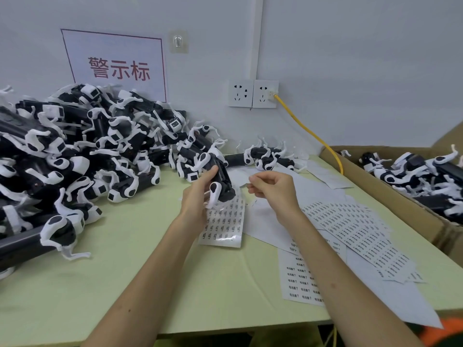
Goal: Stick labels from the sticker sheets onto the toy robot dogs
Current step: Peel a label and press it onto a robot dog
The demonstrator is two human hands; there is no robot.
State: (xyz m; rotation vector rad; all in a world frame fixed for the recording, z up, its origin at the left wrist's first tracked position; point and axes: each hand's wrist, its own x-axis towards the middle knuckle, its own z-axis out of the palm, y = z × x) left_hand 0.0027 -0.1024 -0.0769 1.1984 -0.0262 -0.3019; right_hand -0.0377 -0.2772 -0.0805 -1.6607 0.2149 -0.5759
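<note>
My left hand grips a black-and-white toy robot dog above the table's middle, and it also holds a curled sticker sheet that hangs beneath the dog. Just to the right of the dog, my right hand pinches a small label between thumb and finger. More sticker sheets lie fanned out on the table under my right forearm, and another sheet lies nearer the front edge.
A big heap of toy robot dogs covers the table's left side. A few more dogs lie at the back wall. A cardboard box with dogs stands at the right. A yellow cable runs from the wall socket.
</note>
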